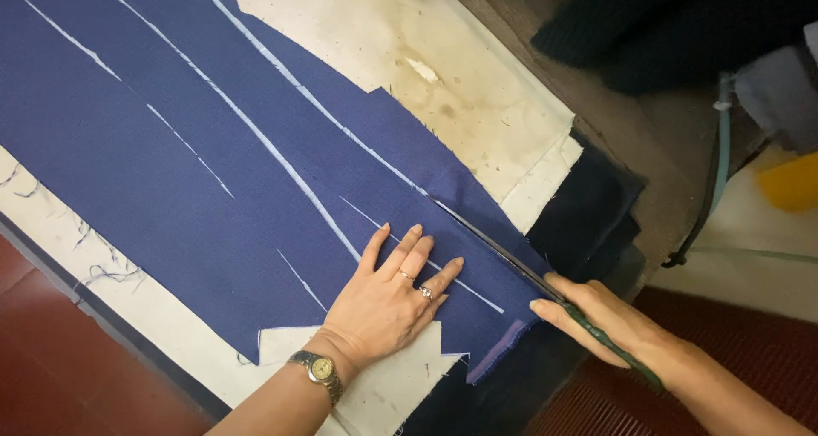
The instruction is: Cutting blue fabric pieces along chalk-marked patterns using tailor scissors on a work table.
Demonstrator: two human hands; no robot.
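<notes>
On woven blue cloth [213, 172], left hand [383, 304] lies flat; right hand [613, 321] grips scissors [511, 253].

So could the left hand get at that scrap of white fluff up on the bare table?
Probably yes. The left hand lies flat on the blue cloth, holding nothing, and only flat cloth lies between it and the white scrap, though that's a long stretch.

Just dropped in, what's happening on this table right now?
A person is cutting blue cloth marked with white chalk lines. The left hand, flat with fingers spread, presses the cloth down on the table. The right hand holds scissors, whose blades lie along the cloth's right edge beside a chalk line. A darker piece of fabric lies just beyond the blades, at the table's edge.
</notes>
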